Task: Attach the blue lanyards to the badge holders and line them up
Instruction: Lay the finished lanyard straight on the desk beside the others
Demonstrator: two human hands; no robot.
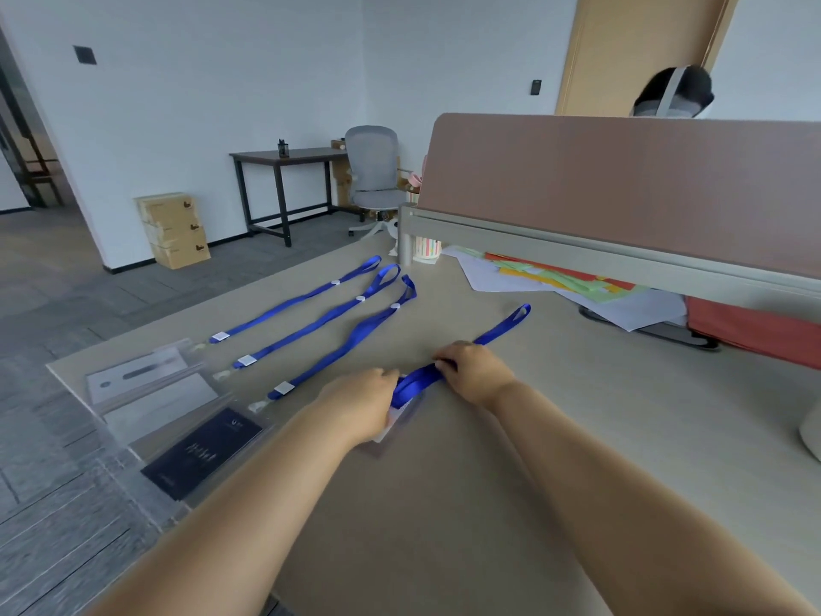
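Fourth lanyard in hand at frame centre; three already laid out to its left.

The left hand (pixel 360 404) lies over a clear holder (pixel 400 423) on the desk (pixel 488 482), its fingers curled onto the bunched lower end of the fourth lanyard (pixel 497 333). Whether the clip is engaged is hidden. The right hand (pixel 473 371), just beside and up-right of it, pinches the same strap with narrow fingers. From that pinch the strap's long axis runs up and right to its free loop, which the right hand is nearer. The three lanyards (pixel 311 326) lie parallel, on a similar diagonal, with their holders (pixel 151 384) at lower left. Judgement: the coming move turns on this strap's line matching its neighbours, with the holder drawn level with the others.
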